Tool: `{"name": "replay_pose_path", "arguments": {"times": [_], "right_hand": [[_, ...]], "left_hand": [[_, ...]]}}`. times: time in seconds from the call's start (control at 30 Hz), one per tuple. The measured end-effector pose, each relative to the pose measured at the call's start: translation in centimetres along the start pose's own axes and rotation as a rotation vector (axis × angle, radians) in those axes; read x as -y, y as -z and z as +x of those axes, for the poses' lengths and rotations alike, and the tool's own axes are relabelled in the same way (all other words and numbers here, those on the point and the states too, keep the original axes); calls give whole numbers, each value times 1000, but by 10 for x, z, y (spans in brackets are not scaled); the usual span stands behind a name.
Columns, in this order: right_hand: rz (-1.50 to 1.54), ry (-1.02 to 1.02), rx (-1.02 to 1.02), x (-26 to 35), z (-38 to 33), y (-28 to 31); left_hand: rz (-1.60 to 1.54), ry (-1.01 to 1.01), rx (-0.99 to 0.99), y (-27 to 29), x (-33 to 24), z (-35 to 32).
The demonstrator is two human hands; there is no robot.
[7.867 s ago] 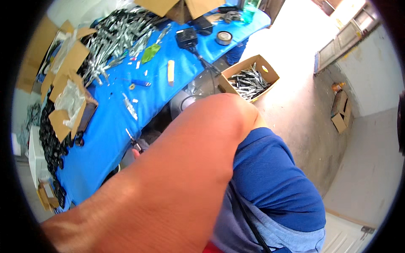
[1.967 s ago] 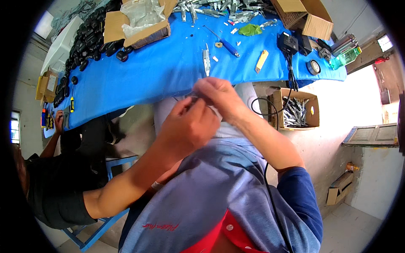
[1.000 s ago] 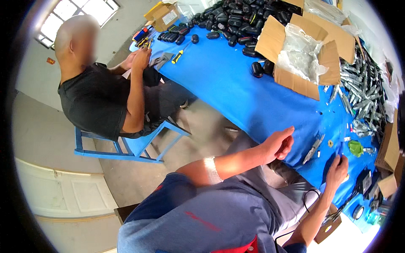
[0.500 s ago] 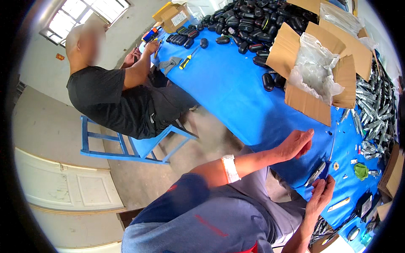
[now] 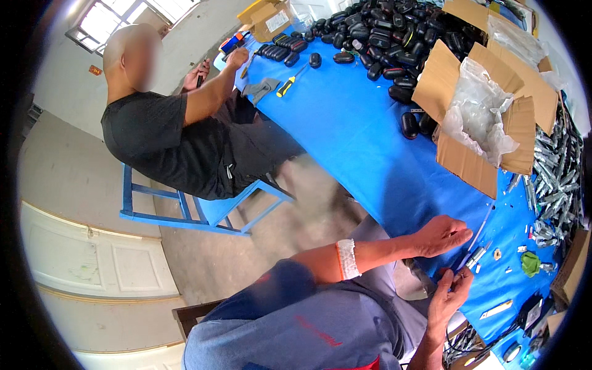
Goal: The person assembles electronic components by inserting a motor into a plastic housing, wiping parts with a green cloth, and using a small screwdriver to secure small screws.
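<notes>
Left hand (image 5: 441,235): fingers are pressing together, resting on blue bench (image 5: 370,148).
Right hand (image 5: 449,297): fingers are pinching a small metal part (image 5: 473,258).

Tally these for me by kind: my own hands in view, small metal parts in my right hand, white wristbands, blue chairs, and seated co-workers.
left hand and right hand: 2
small metal part: 1
white wristband: 1
blue chair: 1
seated co-worker: 1
Total: 6

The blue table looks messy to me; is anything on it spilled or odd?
Nothing looks broken. The black oval parts lie heaped loose on the blue table, a few strayed beside the open cardboard box, whose clear plastic liner spills over its flaps.
</notes>
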State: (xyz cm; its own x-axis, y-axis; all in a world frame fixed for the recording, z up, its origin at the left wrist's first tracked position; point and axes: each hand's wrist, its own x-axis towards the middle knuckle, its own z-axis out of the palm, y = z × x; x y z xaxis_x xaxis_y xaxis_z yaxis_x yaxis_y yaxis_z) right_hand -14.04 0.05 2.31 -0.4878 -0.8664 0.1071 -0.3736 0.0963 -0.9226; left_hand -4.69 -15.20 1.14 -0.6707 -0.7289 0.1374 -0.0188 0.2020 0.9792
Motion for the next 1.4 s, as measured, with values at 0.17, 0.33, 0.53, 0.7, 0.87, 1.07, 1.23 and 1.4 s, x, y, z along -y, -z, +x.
{"name": "replay_pose_path", "arguments": {"times": [0.17, 0.33, 0.53, 0.7, 0.87, 1.07, 1.23, 1.4], "right_hand": [[-161, 125, -67, 7, -2, 4], [-321, 310, -122, -19, 19, 16], [-289, 490, -130, -41, 24, 23], [-86, 399, -124, -37, 27, 21], [81, 119, -74, -28, 26, 30], [166, 202, -97, -37, 27, 30], [281, 146, -80, -32, 26, 34], [275, 210, -109, -31, 28, 35]], "left_hand": [[-6, -19, 1, -1, 1, -3], [-86, -28, -3, -4, -1, -5], [16, 20, -27, -10, 0, -4], [171, 8, -68, -20, 4, -4], [433, -149, -160, -30, -7, -1], [769, -174, -115, -39, -12, -2], [918, -201, -77, -45, -12, 0], [931, -223, -100, -51, -12, -1]]}}
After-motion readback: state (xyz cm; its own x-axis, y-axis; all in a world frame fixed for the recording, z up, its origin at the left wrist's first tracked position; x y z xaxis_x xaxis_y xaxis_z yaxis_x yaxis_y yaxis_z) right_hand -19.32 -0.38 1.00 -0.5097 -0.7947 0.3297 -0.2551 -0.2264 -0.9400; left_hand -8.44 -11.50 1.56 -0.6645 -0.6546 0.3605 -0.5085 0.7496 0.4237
